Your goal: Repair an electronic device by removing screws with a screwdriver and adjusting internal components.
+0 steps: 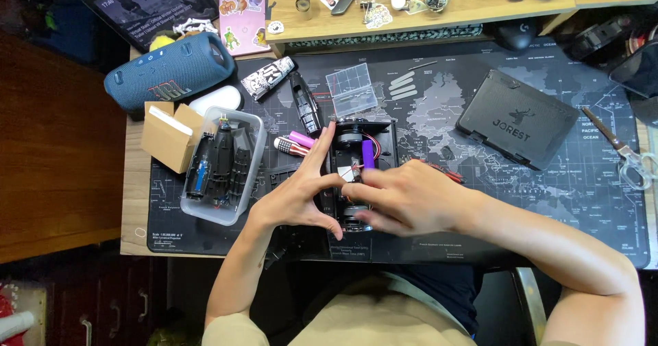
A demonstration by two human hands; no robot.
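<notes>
A black toy-car chassis (351, 135) with wheels, wires and a purple cylindrical battery (369, 154) lies on the dark map-printed desk mat (439, 106). My left hand (299, 195) rests against the chassis's left side, fingers spread, the index finger stretched up along its edge. My right hand (404, 198) lies over the chassis's lower right part, its fingertips pressing into the middle beside the battery. What the right fingers touch inside is hidden.
A clear plastic tub (241, 128) of black parts and a cardboard box (168, 137) sit to the left. A blue cylindrical speaker (168, 72), a clear parts box (351, 89), a black case (517, 118), scissors (627, 155) and pink batteries (296, 142) lie around.
</notes>
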